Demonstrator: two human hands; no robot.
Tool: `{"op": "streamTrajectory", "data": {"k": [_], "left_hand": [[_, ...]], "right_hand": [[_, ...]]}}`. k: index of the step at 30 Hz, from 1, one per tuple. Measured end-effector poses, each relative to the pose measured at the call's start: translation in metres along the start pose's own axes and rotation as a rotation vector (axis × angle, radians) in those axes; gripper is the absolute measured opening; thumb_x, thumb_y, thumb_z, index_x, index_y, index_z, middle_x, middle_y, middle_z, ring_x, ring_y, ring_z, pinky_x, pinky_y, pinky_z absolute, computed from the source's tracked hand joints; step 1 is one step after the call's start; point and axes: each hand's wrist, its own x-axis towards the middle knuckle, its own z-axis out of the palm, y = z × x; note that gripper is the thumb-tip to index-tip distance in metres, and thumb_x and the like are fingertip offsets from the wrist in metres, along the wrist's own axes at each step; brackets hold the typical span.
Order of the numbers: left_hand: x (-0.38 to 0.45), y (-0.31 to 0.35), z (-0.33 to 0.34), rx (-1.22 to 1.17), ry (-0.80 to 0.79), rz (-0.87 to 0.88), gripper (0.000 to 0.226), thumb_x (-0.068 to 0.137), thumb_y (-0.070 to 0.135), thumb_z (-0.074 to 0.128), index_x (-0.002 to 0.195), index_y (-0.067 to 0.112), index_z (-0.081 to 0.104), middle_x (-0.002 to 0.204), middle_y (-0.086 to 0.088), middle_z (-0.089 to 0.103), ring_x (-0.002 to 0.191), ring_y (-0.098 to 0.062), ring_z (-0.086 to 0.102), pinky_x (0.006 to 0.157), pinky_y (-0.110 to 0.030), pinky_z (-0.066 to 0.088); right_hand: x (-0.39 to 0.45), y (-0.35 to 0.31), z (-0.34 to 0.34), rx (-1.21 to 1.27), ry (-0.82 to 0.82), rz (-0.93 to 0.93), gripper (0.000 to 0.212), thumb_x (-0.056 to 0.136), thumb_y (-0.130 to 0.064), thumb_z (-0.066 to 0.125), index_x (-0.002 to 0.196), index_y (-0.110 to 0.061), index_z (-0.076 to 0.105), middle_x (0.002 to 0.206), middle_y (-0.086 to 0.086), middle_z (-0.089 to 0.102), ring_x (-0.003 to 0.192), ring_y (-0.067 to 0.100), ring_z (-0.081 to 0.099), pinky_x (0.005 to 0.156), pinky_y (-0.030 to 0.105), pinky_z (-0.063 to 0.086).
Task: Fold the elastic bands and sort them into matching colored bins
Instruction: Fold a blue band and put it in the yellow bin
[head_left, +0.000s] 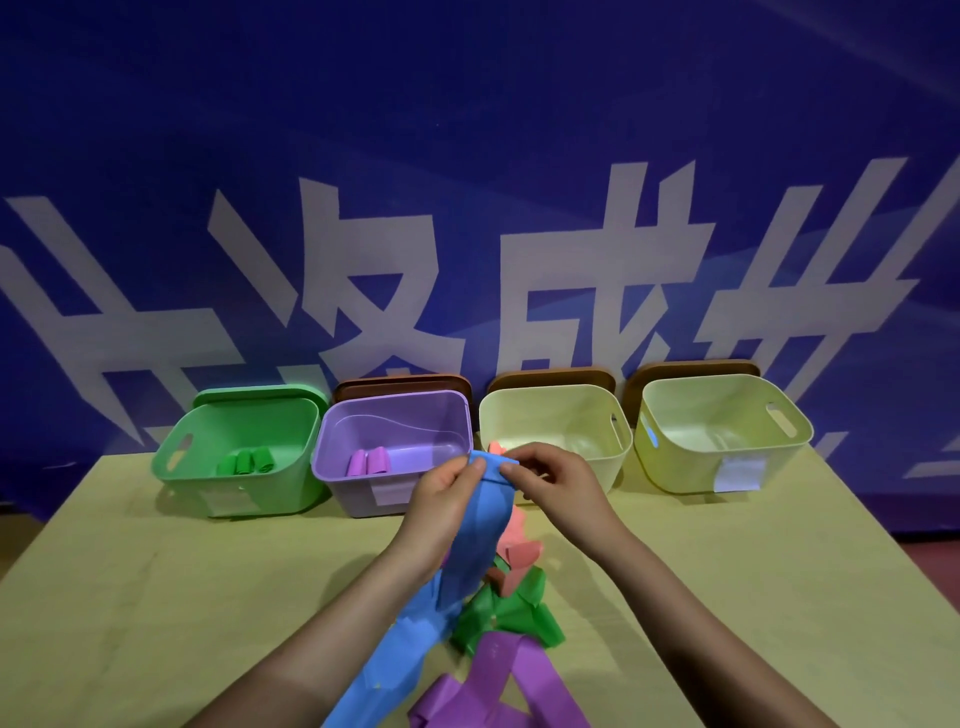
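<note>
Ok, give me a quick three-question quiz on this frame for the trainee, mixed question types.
1. True or false: both hands pinch the blue band.
2. Which bin holds three folded bands? A) green bin B) purple bin C) left yellow bin
3. Fill in: the right yellow bin holds ___ bands.

Key:
1. True: the left hand and the right hand pinch its top end.
2. A: three green rolls lie inside; the purple bin holds two purple rolls.
3. No.

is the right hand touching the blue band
Touching: the head view shows the right hand pinching the top edge of the blue band.
</note>
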Motion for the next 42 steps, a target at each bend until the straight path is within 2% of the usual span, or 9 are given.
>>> {"op": "streamTrajectory", "data": {"k": [7,11,15,19,22,26,29,36,42], "left_hand": [[0.004,-0.008,-0.003,0.34,0.014,0.203,0.026,0.098,0.02,0.05,0.077,0.019,0.064,0.064,-0.003,0.052,0.06,-0.01,0.044,0.058,-0.027,0.033],[0.005,-0.004,-0.004,0.209,0.001,0.143,0.027,0.097,0.017,0.053,0.075,0.015,0.069,0.067,-0.008,0.053,0.064,-0.013,0.046,0.062,-0.03,0.034],[0.007,0.005,-0.004,-0.098,-0.074,-0.065,0.026,0.096,0.016,0.053,0.082,0.017,0.074,0.089,-0.013,0.072,0.091,-0.029,0.065,0.09,-0.046,0.049],[0.01,0.003,-0.004,-0.042,-0.075,-0.028,0.027,0.098,0.017,0.05,0.085,0.018,0.074,0.093,-0.014,0.073,0.095,-0.034,0.066,0.093,-0.052,0.048],[0.012,0.0,-0.002,0.052,-0.037,0.046,0.028,0.098,0.018,0.05,0.082,0.022,0.071,0.09,-0.008,0.072,0.091,-0.026,0.065,0.09,-0.044,0.049],[0.007,0.003,0.0,0.235,-0.071,0.174,0.029,0.099,0.017,0.047,0.078,0.029,0.064,0.079,0.0,0.065,0.074,-0.006,0.056,0.071,-0.022,0.042],[0.007,0.001,-0.001,0.256,-0.08,0.195,0.028,0.099,0.02,0.049,0.078,0.027,0.065,0.082,-0.013,0.064,0.075,-0.013,0.053,0.072,-0.029,0.04],[0.009,-0.002,-0.009,0.055,-0.181,0.01,0.026,0.094,0.014,0.058,0.077,0.024,0.076,0.089,-0.013,0.07,0.087,-0.026,0.062,0.083,-0.045,0.047],[0.011,-0.004,-0.009,0.06,-0.111,-0.027,0.016,0.092,0.017,0.06,0.085,0.006,0.071,0.079,-0.012,0.064,0.077,-0.023,0.058,0.07,-0.035,0.043]], "right_hand": [[-0.001,0.004,0.002,-0.07,0.024,-0.08,0.023,0.084,-0.01,0.07,0.067,-0.001,0.058,0.058,0.014,0.048,0.058,0.012,0.04,0.057,0.029,0.033],[-0.001,0.003,0.001,0.064,0.03,-0.009,0.021,0.085,-0.004,0.068,0.066,-0.011,0.062,0.052,-0.006,0.053,0.053,0.006,0.047,0.057,0.022,0.039],[0.0,0.0,-0.001,0.141,0.025,0.021,0.013,0.086,-0.003,0.066,0.073,-0.003,0.065,0.058,0.005,0.055,0.054,0.008,0.048,0.057,0.022,0.04],[-0.003,-0.003,-0.004,0.188,-0.012,0.018,0.019,0.091,-0.006,0.061,0.072,-0.005,0.063,0.057,-0.001,0.053,0.054,0.006,0.049,0.058,0.018,0.041],[-0.003,-0.003,-0.004,0.215,-0.014,0.02,0.024,0.094,-0.008,0.057,0.071,-0.003,0.062,0.056,-0.003,0.052,0.055,0.006,0.049,0.059,0.017,0.042],[-0.001,0.003,0.0,0.223,0.017,0.037,0.012,0.088,-0.004,0.064,0.077,-0.002,0.065,0.065,0.007,0.057,0.059,0.01,0.051,0.059,0.021,0.043],[-0.001,0.008,0.001,0.207,0.05,0.024,0.013,0.086,-0.004,0.067,0.074,0.0,0.064,0.062,0.004,0.056,0.056,0.007,0.05,0.058,0.02,0.041],[-0.002,0.007,-0.001,0.221,0.055,0.009,0.01,0.085,-0.004,0.068,0.076,0.001,0.067,0.063,0.004,0.058,0.058,0.009,0.051,0.059,0.021,0.042],[-0.006,0.009,0.001,0.208,-0.027,0.006,0.019,0.082,0.003,0.069,0.085,-0.016,0.069,0.077,0.003,0.065,0.073,0.013,0.058,0.07,0.026,0.05]]}}
